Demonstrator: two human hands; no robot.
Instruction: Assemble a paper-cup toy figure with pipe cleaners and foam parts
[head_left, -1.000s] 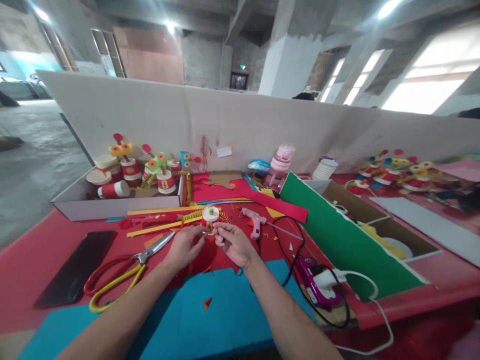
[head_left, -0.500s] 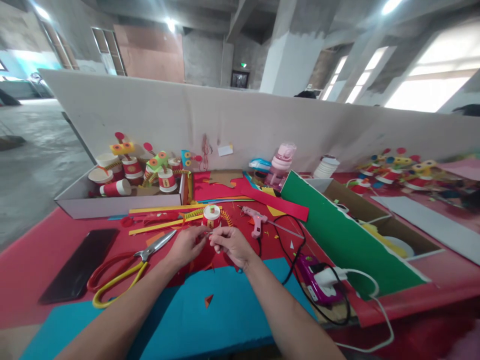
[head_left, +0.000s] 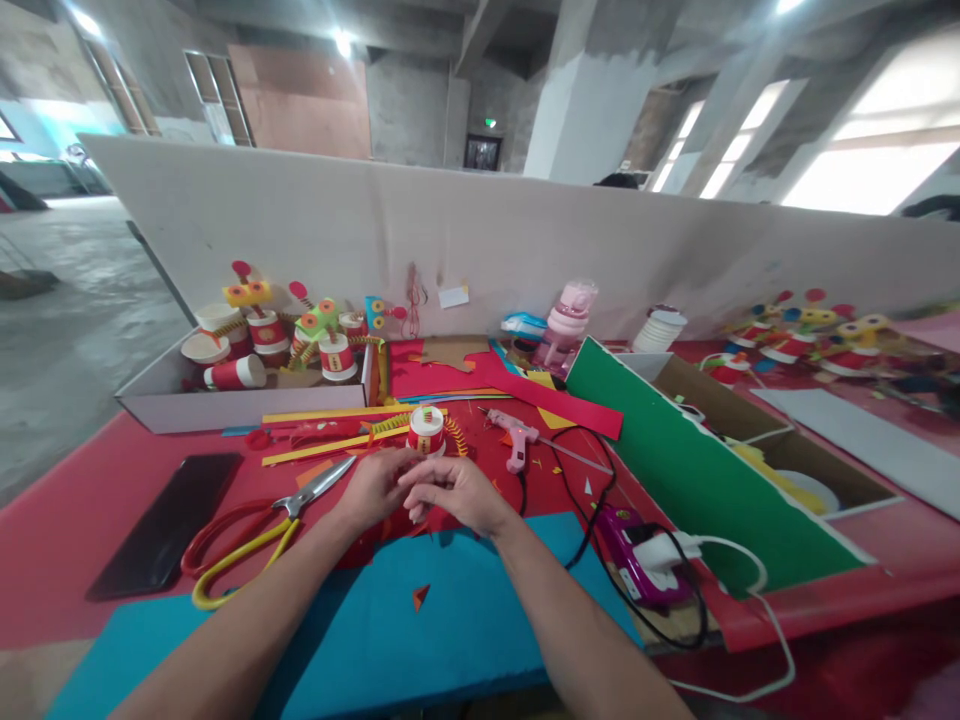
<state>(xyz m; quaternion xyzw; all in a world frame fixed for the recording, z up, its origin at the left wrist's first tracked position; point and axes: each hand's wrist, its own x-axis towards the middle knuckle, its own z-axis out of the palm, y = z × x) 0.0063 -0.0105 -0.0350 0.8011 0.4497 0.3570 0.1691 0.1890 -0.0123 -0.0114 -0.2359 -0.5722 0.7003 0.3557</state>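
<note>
My left hand (head_left: 379,487) and my right hand (head_left: 454,492) meet just in front of a small red and white paper cup (head_left: 427,432). This cup stands upside down, with folded yellow paper springs (head_left: 454,434) at its sides. The fingers of my left hand are bent together, their tips partly hidden behind my right hand. My right hand's fingers curl over towards the left ones. Whatever lies between the fingertips is too small or hidden to make out. Large scissors (head_left: 289,510) with red and yellow handles lie left of my left wrist.
A pink glue gun (head_left: 517,437) lies right of the cup, its cable running to a purple power strip (head_left: 637,560). Blue board (head_left: 450,620) lies under my forearms. A black phone (head_left: 169,525), a box of cup figures (head_left: 247,408) and a green-sided box (head_left: 675,480) stand around.
My right hand has shifted left and turned over, its fingers now overlapping my left fingertips. The thin pale bit seen between the hands earlier no longer shows.
</note>
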